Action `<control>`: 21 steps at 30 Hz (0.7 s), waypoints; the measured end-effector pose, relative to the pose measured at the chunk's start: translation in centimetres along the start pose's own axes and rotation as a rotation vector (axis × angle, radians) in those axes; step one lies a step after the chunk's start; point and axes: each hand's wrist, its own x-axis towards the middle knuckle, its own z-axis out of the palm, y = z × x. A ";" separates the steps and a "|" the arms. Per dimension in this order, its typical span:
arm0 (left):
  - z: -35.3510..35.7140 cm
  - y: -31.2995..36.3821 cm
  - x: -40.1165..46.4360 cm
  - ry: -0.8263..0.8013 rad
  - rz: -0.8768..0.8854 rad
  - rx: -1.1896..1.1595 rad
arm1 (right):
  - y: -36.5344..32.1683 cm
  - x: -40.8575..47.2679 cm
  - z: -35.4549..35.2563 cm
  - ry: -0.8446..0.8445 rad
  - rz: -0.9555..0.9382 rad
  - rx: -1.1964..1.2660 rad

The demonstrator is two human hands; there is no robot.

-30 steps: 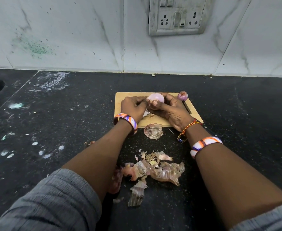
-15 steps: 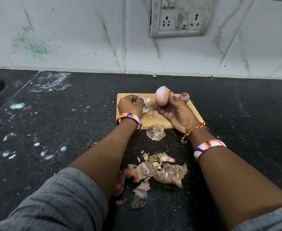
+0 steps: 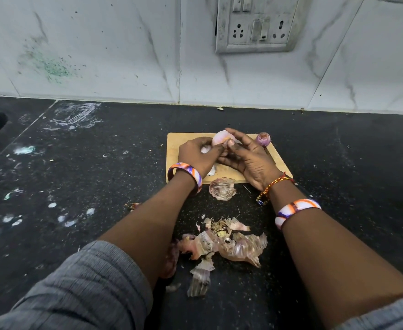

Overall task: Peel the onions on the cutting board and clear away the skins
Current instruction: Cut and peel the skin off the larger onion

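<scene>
The peeled onion (image 3: 220, 140), pale pink, is sitting between both hands above the wooden cutting board (image 3: 173, 151), near its far edge. The left hand (image 3: 196, 154) is closing its fingers against the onion's near left side, and the right hand (image 3: 247, 158) is cupping it from the right, thumb pressing on its front, so both are gripping the same onion. A second onion (image 3: 263, 138), darker purple and smaller, is lying on the board's far right corner, just beside the right hand. One curled skin (image 3: 222, 188) is resting on the black counter (image 3: 100, 163) against the board's near edge, and a pile of skins (image 3: 224, 244) is lying nearer, between the forearms.
</scene>
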 end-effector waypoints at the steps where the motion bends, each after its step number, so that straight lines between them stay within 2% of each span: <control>1: 0.0 0.0 0.0 0.004 0.002 0.013 | 0.0 0.0 0.0 -0.003 -0.005 -0.005; 12: 0.0 0.1 -0.1 -0.030 0.049 0.156 | 0.1 -0.2 0.1 -0.026 -0.054 -0.121; 21: 0.0 0.0 0.0 -0.025 -0.005 0.067 | 0.4 0.0 -0.4 -0.069 -0.067 -0.054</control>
